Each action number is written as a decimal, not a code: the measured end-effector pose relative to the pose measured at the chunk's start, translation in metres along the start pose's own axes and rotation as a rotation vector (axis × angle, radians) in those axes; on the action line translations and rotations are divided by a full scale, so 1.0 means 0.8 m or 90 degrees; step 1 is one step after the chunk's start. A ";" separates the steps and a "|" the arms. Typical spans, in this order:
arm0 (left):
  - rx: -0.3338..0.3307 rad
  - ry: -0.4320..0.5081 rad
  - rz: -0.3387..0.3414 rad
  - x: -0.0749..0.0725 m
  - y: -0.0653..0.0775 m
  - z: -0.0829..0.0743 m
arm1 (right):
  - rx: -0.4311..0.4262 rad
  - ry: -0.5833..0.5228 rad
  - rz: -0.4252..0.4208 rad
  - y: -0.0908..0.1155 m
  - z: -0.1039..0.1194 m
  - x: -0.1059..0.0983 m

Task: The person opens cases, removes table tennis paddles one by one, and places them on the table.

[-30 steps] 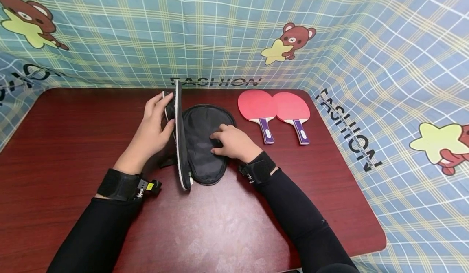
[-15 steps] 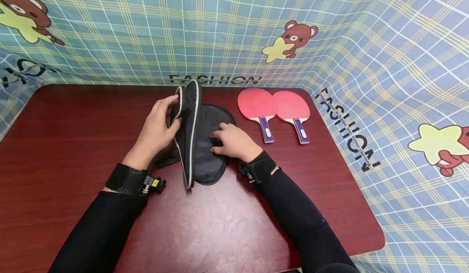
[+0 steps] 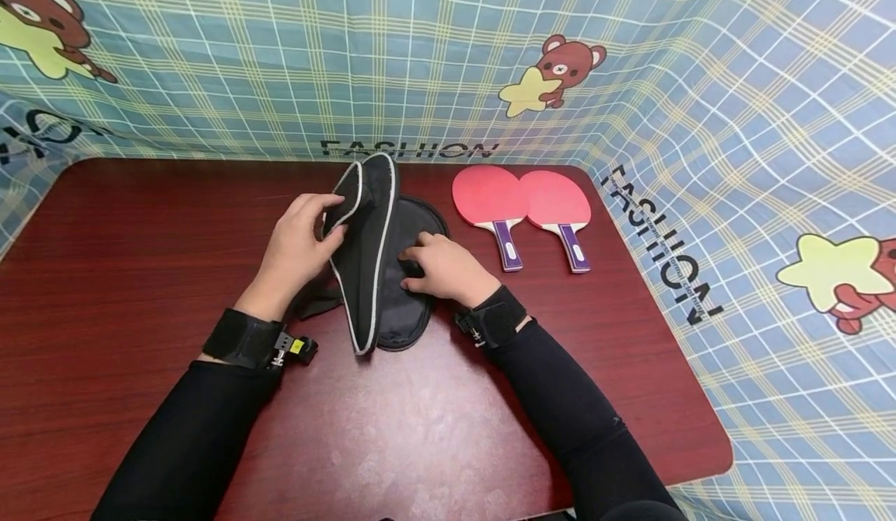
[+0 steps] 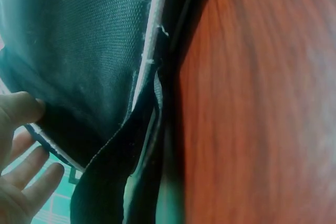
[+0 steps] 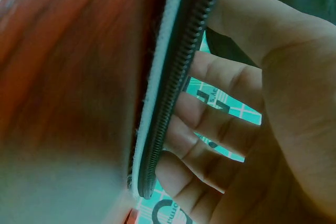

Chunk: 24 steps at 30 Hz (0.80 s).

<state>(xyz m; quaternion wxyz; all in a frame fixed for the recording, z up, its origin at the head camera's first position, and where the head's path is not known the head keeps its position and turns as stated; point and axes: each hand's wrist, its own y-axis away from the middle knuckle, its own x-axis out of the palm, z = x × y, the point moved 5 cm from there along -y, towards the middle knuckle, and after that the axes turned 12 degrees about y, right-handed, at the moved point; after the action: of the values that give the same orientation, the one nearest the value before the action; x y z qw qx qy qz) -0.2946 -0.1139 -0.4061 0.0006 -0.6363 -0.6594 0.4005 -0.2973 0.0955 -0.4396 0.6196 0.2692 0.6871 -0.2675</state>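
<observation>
A black table tennis paddle case point(image 3: 420, 319) lies spread on the table. Its white-piped panel point(image 3: 367, 272) stands raised and bent on the left. My left hand point(image 3: 297, 245) pinches the edge of that panel, thumb on its fabric in the left wrist view. On the case's flat part, my right hand point(image 3: 448, 268) has bent fingers with a dark bit of fabric between thumb and forefinger. The right wrist view shows those fingertips right at the zipper edge point(image 5: 181, 66). A black strap point(image 4: 113, 171) hangs from the case below the left hand.
Two red paddles point(image 3: 488, 194) with purple handles lie at the back right, one overlapping the other. Dark red wood shows on the table point(image 3: 140, 272). A checked cloth point(image 3: 420, 54) with bears walls the back and the sides.
My left hand has tilted the raised panel rightward over the flat part, so its face now shows more. The right hand has stayed in place, and the paddles have not moved.
</observation>
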 end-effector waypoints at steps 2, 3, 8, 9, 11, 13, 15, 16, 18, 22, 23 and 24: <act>-0.005 -0.004 0.002 0.001 0.001 0.002 | 0.001 0.006 0.000 0.000 0.000 0.000; -0.008 -0.006 0.002 0.001 0.001 0.002 | 0.002 0.008 0.000 0.000 0.000 -0.001; -0.021 -0.013 0.007 0.001 0.001 0.005 | 0.004 0.010 0.000 0.001 0.001 -0.005; -0.024 -0.015 0.009 0.002 0.001 0.005 | 0.004 0.010 0.001 0.001 0.001 -0.005; -0.029 -0.019 0.015 0.003 0.001 0.004 | 0.004 0.009 0.002 0.001 0.001 -0.005; -0.028 -0.025 0.019 0.004 0.001 0.002 | 0.002 0.009 0.003 0.001 0.000 -0.004; -0.025 -0.029 0.022 0.005 0.002 -0.001 | 0.000 0.009 0.002 0.001 0.000 -0.003; -0.022 -0.031 0.022 0.005 0.002 -0.002 | 0.000 0.009 0.001 0.000 0.000 -0.003; -0.016 -0.034 0.019 0.005 0.002 -0.002 | -0.001 0.012 -0.001 0.000 -0.001 -0.002; -0.015 -0.040 0.015 0.005 0.002 -0.001 | -0.001 0.016 -0.001 -0.001 -0.001 -0.002; -0.016 -0.041 0.014 0.005 0.002 0.000 | -0.002 0.016 0.000 -0.001 -0.001 -0.002; -0.018 -0.044 0.014 0.006 0.003 0.000 | -0.003 0.016 0.000 -0.001 -0.001 -0.002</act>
<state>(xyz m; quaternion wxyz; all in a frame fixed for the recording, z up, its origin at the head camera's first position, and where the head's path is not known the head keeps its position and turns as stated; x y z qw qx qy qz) -0.2937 -0.1104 -0.4095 -0.0353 -0.6290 -0.6576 0.4131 -0.2986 0.0954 -0.4381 0.6115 0.2710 0.6956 -0.2624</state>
